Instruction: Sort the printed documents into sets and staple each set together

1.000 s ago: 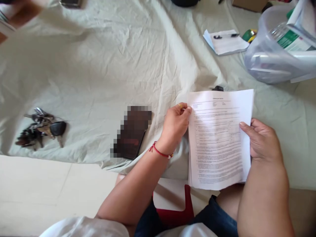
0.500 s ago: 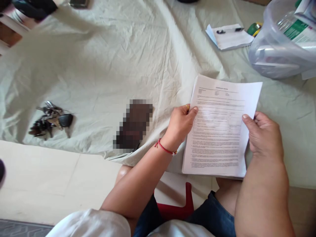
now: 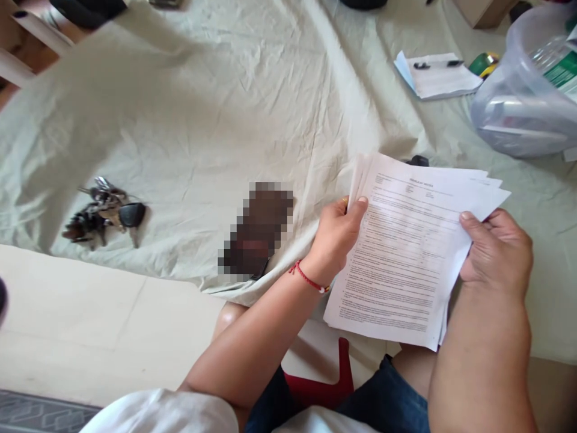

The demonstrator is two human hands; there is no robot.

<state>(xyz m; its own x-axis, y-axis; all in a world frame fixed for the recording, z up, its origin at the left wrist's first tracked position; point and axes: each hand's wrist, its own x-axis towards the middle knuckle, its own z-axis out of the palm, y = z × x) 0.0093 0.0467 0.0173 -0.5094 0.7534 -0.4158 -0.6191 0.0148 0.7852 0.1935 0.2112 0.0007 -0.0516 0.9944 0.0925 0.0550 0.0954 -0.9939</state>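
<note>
Several printed sheets of paper are held up above the near edge of the cloth-covered table, slightly fanned and tilted. My left hand grips their left edge, thumb on top and fingers underneath. On the right edge, my right hand pinches the sheets between thumb and curled fingers. Sheet corners stick out unevenly at the upper right. A small dark object peeks out just behind the top edge; its kind is hidden. Left of my left hand lies a dark rectangular thing, blurred by pixelation.
A bunch of keys lies on the pale green cloth at left. Farther back right are a paper pad with a pen, a green-yellow tape measure and a translucent plastic tub. A red stool shows below.
The sheets have gone from a neat stack to a fanned, tilted one, its top turned to the right. A dark object now shows behind them. The whole view has shifted slightly.
</note>
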